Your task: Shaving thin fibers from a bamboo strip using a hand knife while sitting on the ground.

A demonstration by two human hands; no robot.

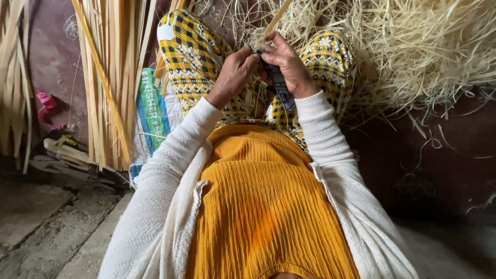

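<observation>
Both hands, left hand (233, 72) and right hand (287, 64), grip a bamboo strip (272, 23) and dark tool (279, 82) over the lap; steady, close fingers would likely split it evenly.

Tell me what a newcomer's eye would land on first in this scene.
At the centre top, the left hand and right hand meet over the lap, gripping a thin pale bamboo strip with a dark tool under the right hand. To the upper right lies a big tangled heap of pale shavings. On the left stands a bundle of long flat bamboo strips beside a woven sack.
</observation>
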